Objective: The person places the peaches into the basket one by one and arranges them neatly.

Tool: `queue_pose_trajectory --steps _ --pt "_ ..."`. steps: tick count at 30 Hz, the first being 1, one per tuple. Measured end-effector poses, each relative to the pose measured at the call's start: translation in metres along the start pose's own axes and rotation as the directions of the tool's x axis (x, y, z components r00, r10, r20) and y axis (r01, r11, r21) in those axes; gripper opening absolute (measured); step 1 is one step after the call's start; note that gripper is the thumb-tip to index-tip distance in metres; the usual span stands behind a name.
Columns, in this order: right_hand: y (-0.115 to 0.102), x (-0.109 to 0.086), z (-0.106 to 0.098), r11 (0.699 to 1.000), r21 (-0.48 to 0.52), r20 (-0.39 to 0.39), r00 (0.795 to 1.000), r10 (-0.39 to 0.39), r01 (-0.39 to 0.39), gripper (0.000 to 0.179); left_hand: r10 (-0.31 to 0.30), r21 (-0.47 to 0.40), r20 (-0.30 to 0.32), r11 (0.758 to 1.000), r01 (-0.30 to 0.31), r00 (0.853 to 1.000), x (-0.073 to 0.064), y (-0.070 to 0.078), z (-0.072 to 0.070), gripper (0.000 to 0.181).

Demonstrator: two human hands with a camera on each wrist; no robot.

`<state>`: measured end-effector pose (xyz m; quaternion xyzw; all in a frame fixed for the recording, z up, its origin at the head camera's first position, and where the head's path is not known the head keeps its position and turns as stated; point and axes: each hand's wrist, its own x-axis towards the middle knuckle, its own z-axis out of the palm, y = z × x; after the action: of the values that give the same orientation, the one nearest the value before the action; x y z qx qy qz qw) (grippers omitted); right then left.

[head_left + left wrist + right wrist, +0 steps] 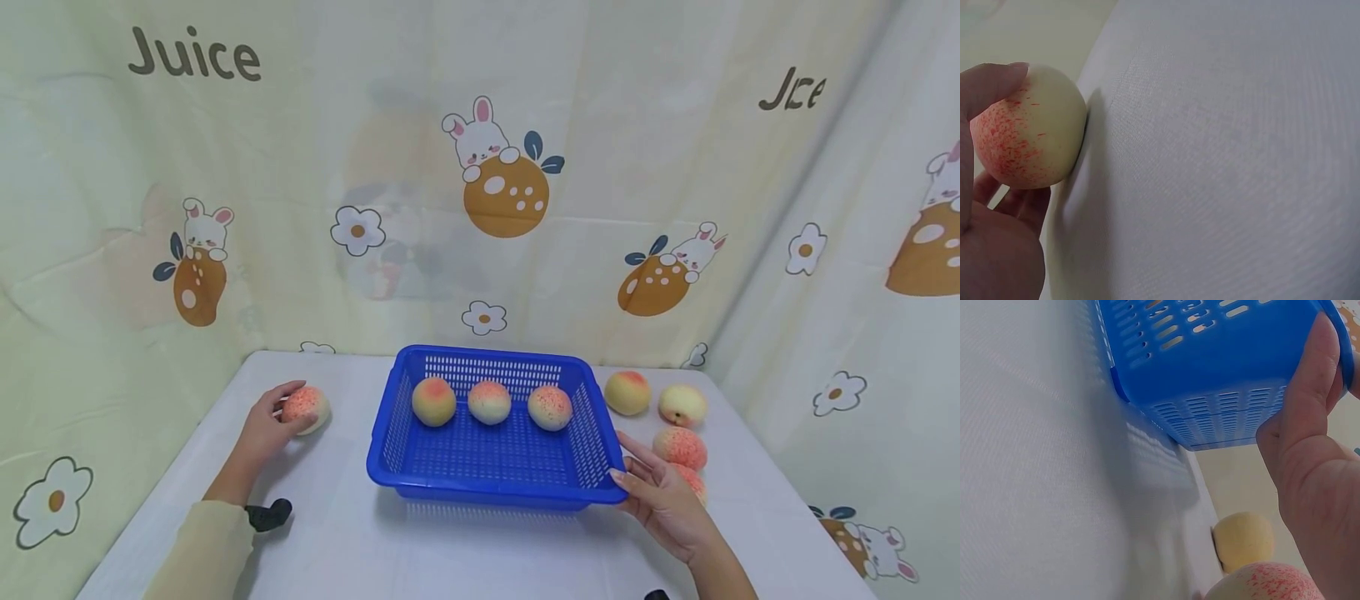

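Observation:
On the left side of the table my left hand (272,421) grips a peach (307,408), pale cream with red speckles. In the left wrist view the thumb lies on one side of that peach (1035,131) and the fingers on the other; it sits at the cloth. My right hand (660,500) holds the right front corner of a blue plastic basket (487,492) by its rim. Three peaches stand in a row inside: a yellow one (433,402), a pink-topped one (489,402) and a speckled one (550,408). Whether the basket is slightly raised, I cannot tell.
Right of the basket are several more peaches: a yellow one with a red top (628,392), a pale one (683,405), a red-speckled one (680,448) and another partly behind my right hand. A printed curtain (600,275) hangs behind the white-covered table (330,533).

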<state>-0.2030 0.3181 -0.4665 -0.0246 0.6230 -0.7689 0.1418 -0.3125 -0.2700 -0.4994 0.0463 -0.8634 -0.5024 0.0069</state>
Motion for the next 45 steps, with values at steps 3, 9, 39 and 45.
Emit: queue_pose_trajectory --steps 3,9,39,45 --pt "0.0 0.0 0.0 1.0 -0.001 -0.002 1.0 -0.005 0.005 0.076 0.002 0.002 0.003 1.0 -0.002 1.0 0.0 0.0 -0.001 0.078" --pt "-0.001 0.001 0.001 1.0 -0.002 -0.008 1.0 0.003 -0.003 0.077 0.016 0.012 0.001 1.0 -0.016 1.0 -0.002 0.002 -0.001 0.076" --pt "-0.006 0.002 -0.006 0.987 -0.158 0.029 0.999 -0.03 0.035 0.079 0.019 0.017 -0.019 1.0 -0.019 1.0 -0.01 -0.003 -0.003 0.074" --pt "-0.011 0.0 -0.009 0.99 -0.138 0.102 0.995 -0.001 0.016 0.084 0.002 0.011 -0.016 1.0 -0.001 1.0 -0.015 -0.003 -0.003 0.076"
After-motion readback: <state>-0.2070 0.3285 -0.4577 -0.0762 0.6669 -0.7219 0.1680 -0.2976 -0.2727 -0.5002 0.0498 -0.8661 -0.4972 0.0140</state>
